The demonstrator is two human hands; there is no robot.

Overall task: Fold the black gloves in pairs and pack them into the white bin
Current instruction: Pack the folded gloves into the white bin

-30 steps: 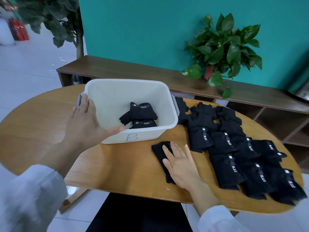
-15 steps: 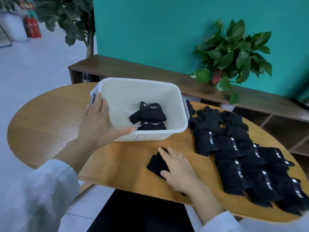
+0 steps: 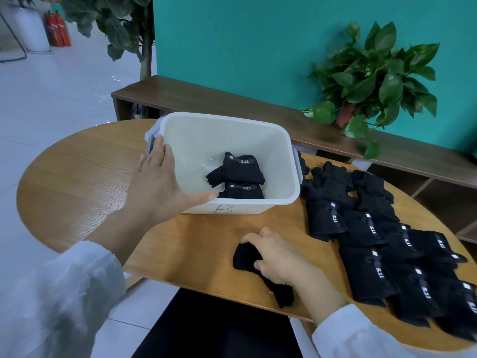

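The white bin (image 3: 222,135), marked "B" on its front, stands on the round wooden table (image 3: 77,182). Two folded black glove pairs (image 3: 240,174) lie inside it. My left hand (image 3: 157,187) holds the bin's near-left corner, thumb along the front rim and fingers up the left handle. My right hand (image 3: 278,257) grips a black glove (image 3: 245,257) near the table's front edge, its fingers curled into the fabric; the glove's tail sticks out toward me. Several more black gloves (image 3: 374,241) lie in rows on the right half of the table.
A low wooden shelf (image 3: 206,99) runs behind the table along a teal wall, with a potted green plant (image 3: 374,78) on it at the right. A tall leafy plant (image 3: 116,27) stands at the back left. Bare wood shows on the table's left side.
My right hand went from lying flat on the glove to curling round it, and has drawn it closer to the front edge. The left hand has stayed on the bin's corner. The camera shifted left.
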